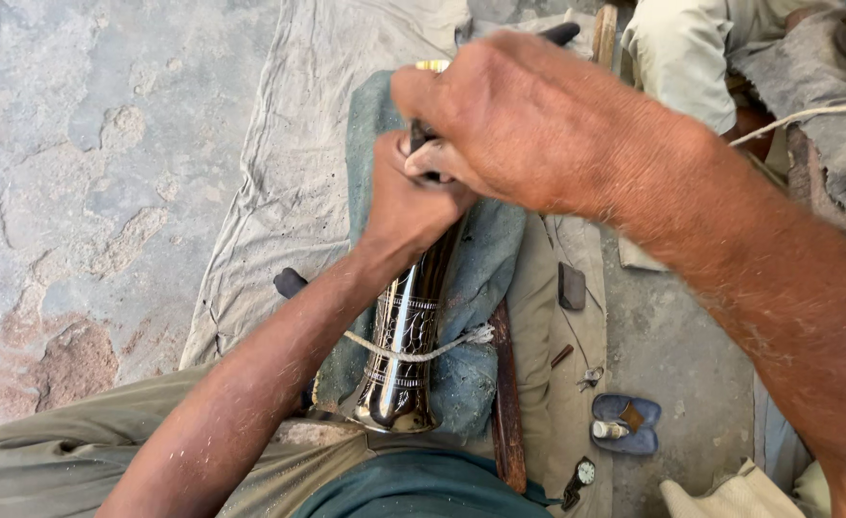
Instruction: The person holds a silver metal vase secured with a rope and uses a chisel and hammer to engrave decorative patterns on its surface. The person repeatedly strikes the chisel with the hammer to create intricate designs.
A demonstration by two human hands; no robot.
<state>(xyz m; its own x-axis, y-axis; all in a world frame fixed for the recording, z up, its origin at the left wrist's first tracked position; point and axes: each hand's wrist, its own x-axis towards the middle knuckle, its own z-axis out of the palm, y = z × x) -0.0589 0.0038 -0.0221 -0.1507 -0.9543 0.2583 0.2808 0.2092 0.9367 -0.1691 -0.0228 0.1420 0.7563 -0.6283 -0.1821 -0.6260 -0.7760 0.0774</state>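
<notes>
The metal vase point(406, 336), dark and shiny with engraved bands, lies on a blue-green cloth point(485, 259) spread over a pale canvas sheet point(279, 192) on the floor. Its flared mouth points toward the person's lap; its long axis runs from there up and away, tilted slightly rightward, with the far end hidden under the hands. A cord point(423, 352) crosses the vase near the flared end.

The left hand point(406, 206) is closed in a narrow grip over the upper body of the vase. The right hand point(514, 120) sits just above it, fingers closed around a dark tool point(421, 134) whose tip is hidden.

The polished surface looks slippery: if the cord slackens or the left hand shifts, the vase could roll on the cloth and the tool could skid across the pattern or toward the left fingers.

To the right of the vase lie a wooden stick point(507, 403), a wristwatch point(581, 477) and a small blue tray point(626, 424).
</notes>
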